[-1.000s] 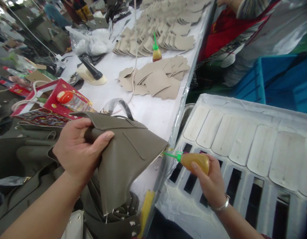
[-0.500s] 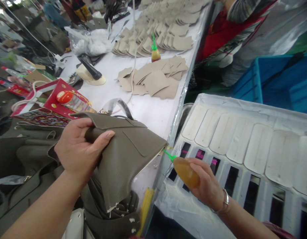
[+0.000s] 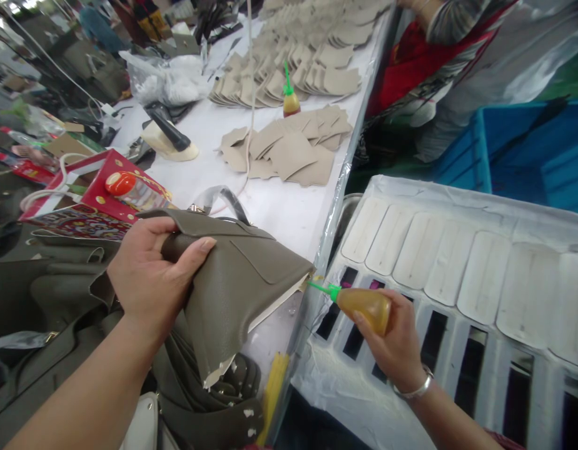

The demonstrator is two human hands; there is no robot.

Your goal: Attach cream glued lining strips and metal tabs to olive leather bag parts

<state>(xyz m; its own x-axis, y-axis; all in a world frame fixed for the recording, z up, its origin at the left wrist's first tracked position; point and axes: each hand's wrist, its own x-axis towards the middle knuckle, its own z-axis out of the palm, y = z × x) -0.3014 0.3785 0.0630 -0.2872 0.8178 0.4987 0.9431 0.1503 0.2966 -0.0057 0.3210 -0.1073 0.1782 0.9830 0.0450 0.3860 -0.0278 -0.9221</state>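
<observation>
My left hand [image 3: 155,269] grips a grey-brown leather bag piece [image 3: 237,275] by its upper edge, thumb on the outer face and fingers tucked behind. The piece has a dark handle [image 3: 228,201] at its far side and a pale raw edge facing right. In my right hand [image 3: 396,340] is a glue bottle [image 3: 364,306] of amber liquid, held almost level with its green nozzle pointing left. The nozzle tip is close to the right corner of the leather; whether it touches I cannot tell.
Beige cut pieces [image 3: 293,153] and a second glue bottle [image 3: 291,103] lie on the white table [image 3: 298,212]. A red box [image 3: 101,187] stands at left. On the right are a white slatted crate [image 3: 411,250], a blue bin [image 3: 481,150] and a person in red [image 3: 406,62].
The glue bottle has swung from a steep tilt to nearly level, and my right hand has shifted slightly right. My left hand still holds the leather piece, its raw edge now showing more.
</observation>
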